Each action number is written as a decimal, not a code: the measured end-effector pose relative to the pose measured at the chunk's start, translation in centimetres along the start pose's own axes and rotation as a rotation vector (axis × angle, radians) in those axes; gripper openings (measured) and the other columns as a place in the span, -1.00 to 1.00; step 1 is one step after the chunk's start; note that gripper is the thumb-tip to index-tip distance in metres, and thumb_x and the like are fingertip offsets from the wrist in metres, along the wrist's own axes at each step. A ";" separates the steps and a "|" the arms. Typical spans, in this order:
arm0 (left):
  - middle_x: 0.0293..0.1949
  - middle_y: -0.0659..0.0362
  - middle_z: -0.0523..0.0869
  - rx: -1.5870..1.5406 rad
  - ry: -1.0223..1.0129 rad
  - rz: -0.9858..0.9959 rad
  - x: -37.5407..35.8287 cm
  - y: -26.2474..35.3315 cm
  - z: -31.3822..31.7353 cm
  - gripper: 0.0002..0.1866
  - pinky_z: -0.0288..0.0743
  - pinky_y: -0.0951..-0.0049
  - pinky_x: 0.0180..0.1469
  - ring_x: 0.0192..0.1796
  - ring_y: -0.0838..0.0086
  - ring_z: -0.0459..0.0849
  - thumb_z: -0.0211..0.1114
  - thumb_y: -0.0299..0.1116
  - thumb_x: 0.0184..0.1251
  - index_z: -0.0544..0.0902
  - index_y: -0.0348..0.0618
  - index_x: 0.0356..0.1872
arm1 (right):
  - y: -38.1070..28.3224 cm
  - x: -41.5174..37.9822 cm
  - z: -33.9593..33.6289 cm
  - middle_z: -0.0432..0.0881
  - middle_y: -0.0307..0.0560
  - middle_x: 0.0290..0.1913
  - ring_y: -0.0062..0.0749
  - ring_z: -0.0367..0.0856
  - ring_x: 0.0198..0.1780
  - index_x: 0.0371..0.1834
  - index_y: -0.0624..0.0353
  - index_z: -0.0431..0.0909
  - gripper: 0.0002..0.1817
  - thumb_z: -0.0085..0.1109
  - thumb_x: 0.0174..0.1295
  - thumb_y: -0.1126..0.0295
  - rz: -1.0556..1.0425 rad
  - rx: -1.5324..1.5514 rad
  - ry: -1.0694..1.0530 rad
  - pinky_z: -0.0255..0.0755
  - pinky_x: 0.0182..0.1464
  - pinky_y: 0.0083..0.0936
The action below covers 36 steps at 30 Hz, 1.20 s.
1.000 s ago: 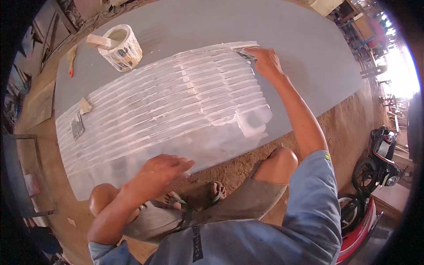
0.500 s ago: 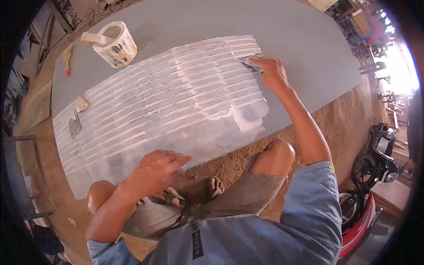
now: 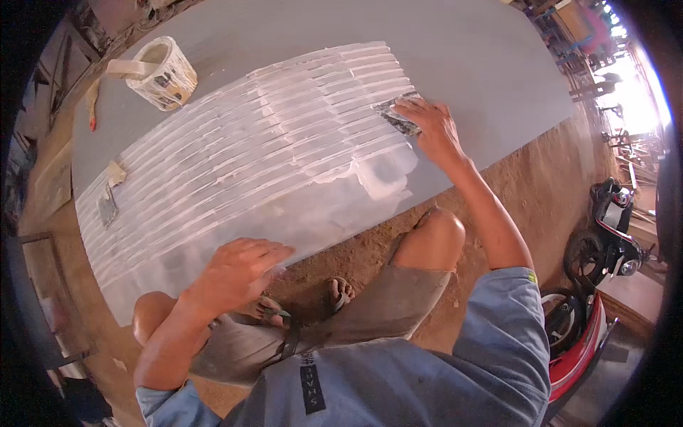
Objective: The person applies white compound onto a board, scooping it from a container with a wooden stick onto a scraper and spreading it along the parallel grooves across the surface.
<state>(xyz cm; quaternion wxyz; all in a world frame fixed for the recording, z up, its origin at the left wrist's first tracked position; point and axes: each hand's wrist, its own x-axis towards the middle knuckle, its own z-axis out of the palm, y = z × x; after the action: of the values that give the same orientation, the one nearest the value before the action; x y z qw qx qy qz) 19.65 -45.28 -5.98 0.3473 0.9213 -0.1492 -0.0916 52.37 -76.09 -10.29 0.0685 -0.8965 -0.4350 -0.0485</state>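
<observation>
My right hand (image 3: 432, 132) grips a flat, putty-smeared spreader (image 3: 398, 116). Its blade is at the right ends of the white ridges on a large grey panel (image 3: 491, 78). Long, roughly parallel stripes of white putty (image 3: 235, 135) cover much of the panel's near half, with a smoother smeared patch (image 3: 380, 171) below them at the right. Over the panel's near edge, my left hand (image 3: 242, 274) is open and holds nothing, its fingers loosely stretched.
A putty-coated bucket (image 3: 173, 78) with a wide stick across its rim stands on the panel's far left. Beside it lies a yellowish tool with a red tip (image 3: 92, 107). Another flat spreader (image 3: 107, 211) and a beige scrap (image 3: 115, 173) rest at left. Motorbikes (image 3: 605, 235) stand right.
My right hand has drawn the spreader toward the near side, across the ridge ends. My left hand stays nearly in place, and the whole view has shifted slightly.
</observation>
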 end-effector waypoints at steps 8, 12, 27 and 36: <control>0.07 0.08 0.76 0.033 -0.036 -0.015 -0.3 0.4 0.6 -0.57 0.54 0.20 0.23 0.13 0.17 0.70 0.38 -0.38 0.26 0.68 -0.04 0.19 | -0.7 -3.5 -0.2 0.54 -0.29 0.43 -0.33 0.39 0.49 0.33 -0.06 0.58 -0.18 -0.02 -0.09 0.81 0.047 0.013 -0.033 0.16 0.44 -0.26; 0.07 0.07 0.76 0.038 -0.063 -0.009 -0.1 0.4 0.6 -0.58 0.54 0.21 0.23 0.14 0.17 0.70 0.37 -0.37 0.28 0.68 -0.04 0.19 | -0.9 -5.4 -0.4 0.52 -0.29 0.45 -0.31 0.38 0.50 0.34 -0.07 0.57 -0.16 -0.02 -0.10 0.81 0.058 0.018 -0.041 0.13 0.48 -0.25; 0.02 0.04 0.77 0.013 -0.055 0.033 0.2 1.6 -0.6 -0.65 0.56 0.15 0.18 0.09 0.12 0.71 0.30 -0.32 0.37 0.68 -0.11 0.15 | -2.1 -6.1 -4.9 0.67 -0.16 0.29 -0.25 0.53 0.39 0.23 -0.01 0.67 -0.30 0.00 -0.04 0.77 0.112 0.007 -0.043 0.23 0.42 -0.25; 0.05 0.00 0.76 0.087 0.005 -0.011 0.3 -0.7 -0.3 -0.61 0.60 0.10 0.15 0.08 0.09 0.73 0.28 -0.23 0.43 0.63 -0.05 0.23 | -0.3 12.5 1.6 0.75 -0.11 0.12 -0.23 0.64 0.19 0.13 -0.05 0.72 -0.45 -0.02 0.16 0.72 0.002 0.097 0.242 0.30 0.28 -0.23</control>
<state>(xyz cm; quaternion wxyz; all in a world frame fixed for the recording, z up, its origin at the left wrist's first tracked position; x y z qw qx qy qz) 20.14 -44.67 -6.25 0.3066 0.9366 -0.1470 -0.0846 59.85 -65.95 -10.06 0.1637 -0.8803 -0.4244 -0.1349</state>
